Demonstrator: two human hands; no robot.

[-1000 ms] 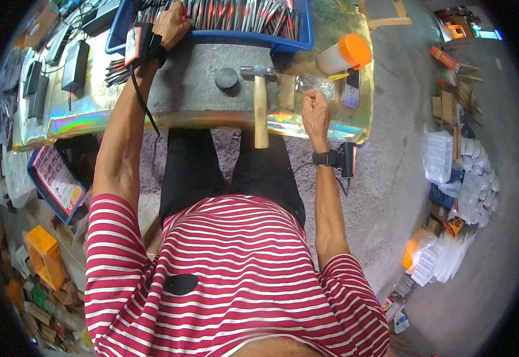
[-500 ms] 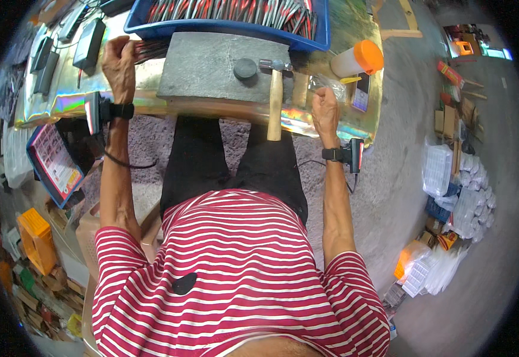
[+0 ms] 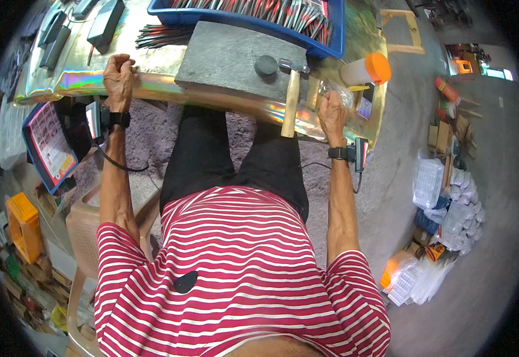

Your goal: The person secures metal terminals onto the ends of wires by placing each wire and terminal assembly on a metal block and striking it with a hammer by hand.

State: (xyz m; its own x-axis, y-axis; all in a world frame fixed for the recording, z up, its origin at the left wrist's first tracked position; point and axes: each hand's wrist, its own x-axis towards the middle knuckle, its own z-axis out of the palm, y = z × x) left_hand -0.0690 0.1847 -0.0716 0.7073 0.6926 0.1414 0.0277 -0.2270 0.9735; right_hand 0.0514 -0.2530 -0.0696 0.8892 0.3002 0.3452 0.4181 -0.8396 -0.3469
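Note:
My left hand (image 3: 118,82) is over the front edge of the table, left of a grey stone slab (image 3: 224,53). Its fingers are curled together, and whatever they may hold is too small to make out. Beyond it lies a loose bundle of thin dark pieces (image 3: 161,37), apart from the hand. My right hand (image 3: 332,122) is closed in a pinch beside a clear plastic bag (image 3: 344,96); its fingertips hide what is between them. A hammer (image 3: 291,104) rests with its head on the slab's right end, handle toward me, next to a black round block (image 3: 266,65).
A blue tray (image 3: 337,35) full of thin red and grey pieces stands behind the slab. A white jar with an orange lid (image 3: 378,68) is at the right. Black boxes (image 3: 106,24) with cables lie at the far left. A plastic chair (image 3: 84,232) is at my left.
My left hand has drawn back toward me, away from the bundle of thin dark pieces. My right hand stays beside the plastic bag. The whole view has shifted slightly, with the table tilting.

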